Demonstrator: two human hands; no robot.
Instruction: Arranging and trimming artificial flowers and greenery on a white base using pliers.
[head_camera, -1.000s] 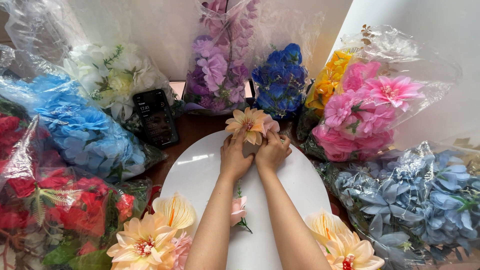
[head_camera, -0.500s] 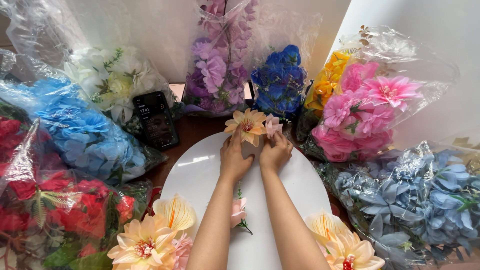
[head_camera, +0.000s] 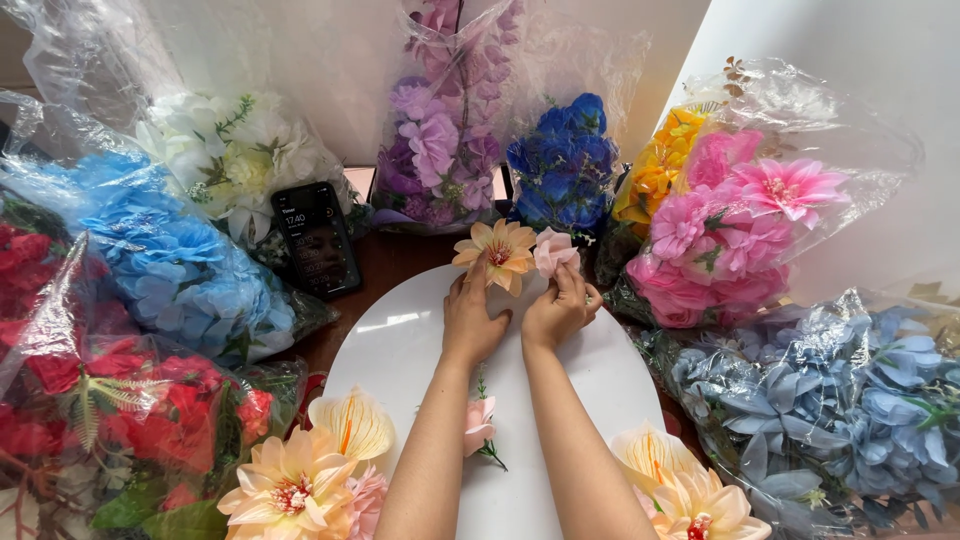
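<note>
Since a moment ago, the small pink bloom (head_camera: 553, 250) has come clear beside the peach flower (head_camera: 497, 252) at the far rim of the white oval board (head_camera: 400, 350). Right hand (head_camera: 558, 312) pinches the bloom; left hand (head_camera: 473, 322) closes on the peach flower's base, steadying it. Wrapped bouquets ring the counter (head_camera: 390, 255).

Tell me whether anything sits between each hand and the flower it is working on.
Nothing visible does. The left hand touches the peach flower and the right hand touches the pink flower, both at the far edge of the white board.
</note>
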